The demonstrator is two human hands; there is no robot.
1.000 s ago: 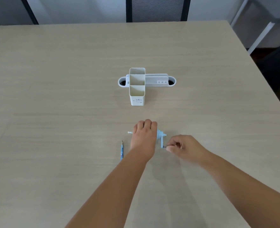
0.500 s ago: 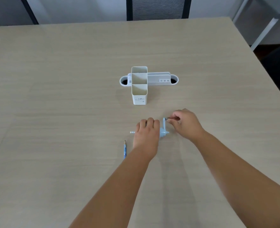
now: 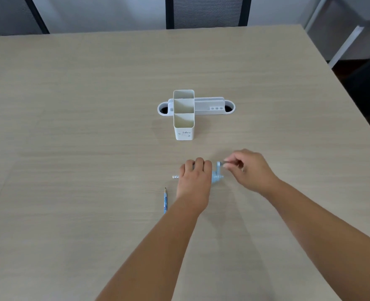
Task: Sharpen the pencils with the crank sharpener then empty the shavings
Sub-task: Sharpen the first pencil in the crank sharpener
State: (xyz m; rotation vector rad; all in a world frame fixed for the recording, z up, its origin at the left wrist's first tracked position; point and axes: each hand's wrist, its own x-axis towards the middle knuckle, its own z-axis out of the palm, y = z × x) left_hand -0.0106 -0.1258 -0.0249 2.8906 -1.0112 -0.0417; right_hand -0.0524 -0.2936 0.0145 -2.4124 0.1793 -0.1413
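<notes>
A light blue crank sharpener (image 3: 216,178) sits on the table, its body mostly covered by my left hand (image 3: 194,179), which clamps down on it. The metal end of a pencil (image 3: 175,177) sticks out to the left of that hand. My right hand (image 3: 248,169) pinches the crank handle (image 3: 221,163), which stands near the top of its turn. A second, blue pencil (image 3: 165,200) lies loose on the table just left of my left wrist, tip pointing away from me.
A white desk organiser (image 3: 183,115) with three open compartments stands further back, in front of a white cable grommet tray (image 3: 210,107). A chair back (image 3: 205,11) stands beyond the table's far edge. The table's right edge runs diagonally nearby.
My right hand has carried the crank handle from the bottom of its circle up to the top. My left hand has stayed on the sharpener.
</notes>
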